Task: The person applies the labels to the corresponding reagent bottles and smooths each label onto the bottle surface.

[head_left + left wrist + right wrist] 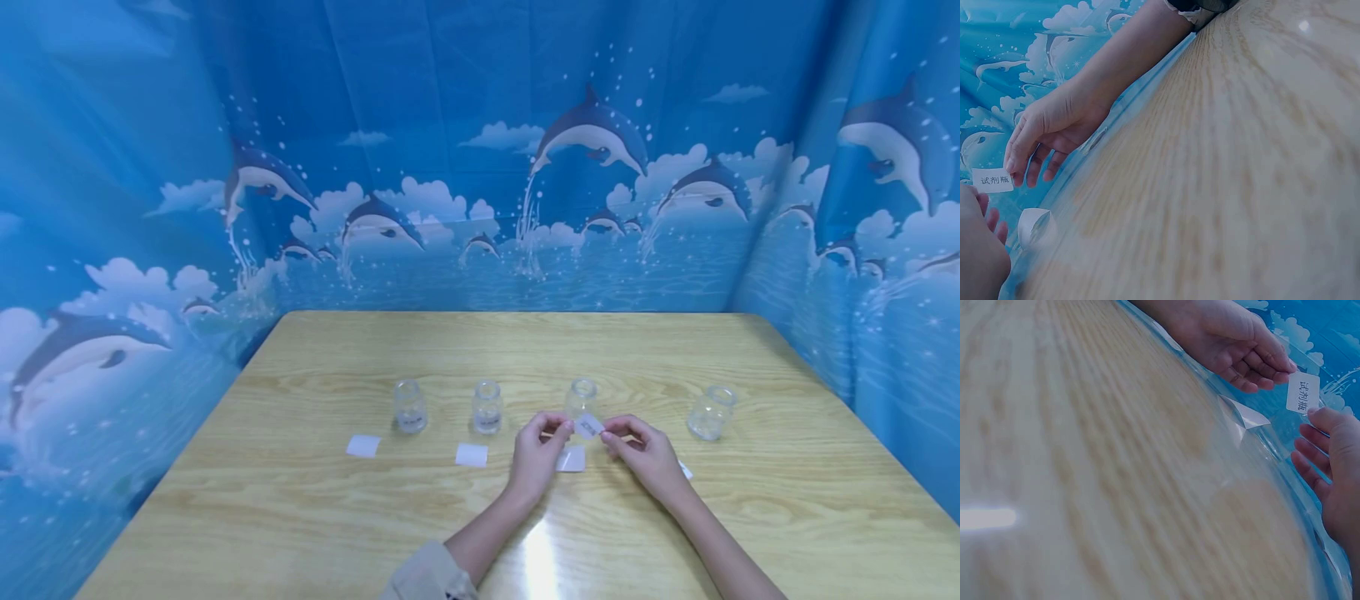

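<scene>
A small white label [588,427] printed with dark characters is held up in front of a clear glass jar [581,393]. My left hand [534,457] pinches its left edge between thumb and finger. At the opposite edge, the thumb and fingertips of my right hand [647,458] grip it too. The right wrist view shows the label [1304,392] stretched between both hands, its print facing the camera. Beneath the hands lies a piece of white backing paper [572,459], which looks bent up in the right wrist view. Whether the label touches the jar cannot be told.
Two glass jars stand to the left, one at far left [409,408] and one nearer [487,408], both with dark print low down. Another jar [712,413] is at right. White paper pieces lie at left [363,446], centre-left [471,454] and partly behind the right wrist [686,469].
</scene>
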Demonstrator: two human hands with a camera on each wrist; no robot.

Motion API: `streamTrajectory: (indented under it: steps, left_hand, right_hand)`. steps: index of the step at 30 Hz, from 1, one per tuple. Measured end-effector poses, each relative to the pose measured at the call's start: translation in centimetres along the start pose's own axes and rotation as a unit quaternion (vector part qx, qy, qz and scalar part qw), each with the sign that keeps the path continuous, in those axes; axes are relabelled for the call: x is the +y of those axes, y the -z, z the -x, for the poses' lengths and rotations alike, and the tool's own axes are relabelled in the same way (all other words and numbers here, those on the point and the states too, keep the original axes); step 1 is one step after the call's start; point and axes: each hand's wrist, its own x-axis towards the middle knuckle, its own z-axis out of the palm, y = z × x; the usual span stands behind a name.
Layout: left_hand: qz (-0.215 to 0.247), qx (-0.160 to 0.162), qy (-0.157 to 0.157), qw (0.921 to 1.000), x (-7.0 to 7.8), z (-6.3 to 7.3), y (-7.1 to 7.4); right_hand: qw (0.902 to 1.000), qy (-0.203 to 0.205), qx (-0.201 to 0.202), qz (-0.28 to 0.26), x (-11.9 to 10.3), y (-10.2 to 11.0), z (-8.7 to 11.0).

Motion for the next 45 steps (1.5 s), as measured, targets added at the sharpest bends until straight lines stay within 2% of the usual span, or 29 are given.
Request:
streamTrajectory:
  steps: [4,7,12,14,17,20,26,32,38,45]
  left_hand:
    - [-0.019,-0.011,-0.007,0.9997,-0.3,0.1,-0.1]
    - [-0.062,-0.009,-0.029,0.9976,-0.5,0.2,0.0]
    - [-0.157,0.013,-0.076,0.9845,-0.4,0.2,0.2]
    - [-0.172,0.019,-0.088,0.981,-0.2,0.3,0.2]
    - [-0.176,0.021,-0.101,0.979,-0.1,0.2,0.3]
    - [-0.174,0.019,-0.11,0.9784,0.0,0.2,0.3]
    - [-0.182,0.017,-0.1,0.978,0.0,0.2,0.3]
    - [-0.177,0.023,-0.082,0.9805,-0.1,-0.1,0.1]
    - [-0.198,0.034,-0.077,0.9767,-0.2,-0.8,0.1]
    - [-0.183,0.018,-0.074,0.9801,-0.6,-1.2,-0.2]
  right_hand:
    - [0.9997,-0.01,0.016,0.018,0.0,0.0,0.0]
    - [0.999,-0.007,0.022,0.039,0.1,0.0,0.0]
    - [0.9938,0.041,0.025,0.1,-0.9,-0.4,0.2]
    - [0.9913,0.062,0.026,0.113,-1.8,-0.5,0.3]
    - [0.9887,0.075,0.028,0.126,-3.1,-0.8,0.5]
    - [0.988,0.071,0.025,0.135,-3.6,-0.9,0.5]
    - [0.9873,0.071,0.016,0.141,-3.6,-1.0,0.5]
    - [0.9855,0.096,0.022,0.138,-1.9,-0.9,-0.1]
    - [0.9848,0.107,0.022,0.135,0.5,-1.0,-1.3]
    - [0.9864,0.11,0.013,0.122,1.3,-0.9,-1.8]
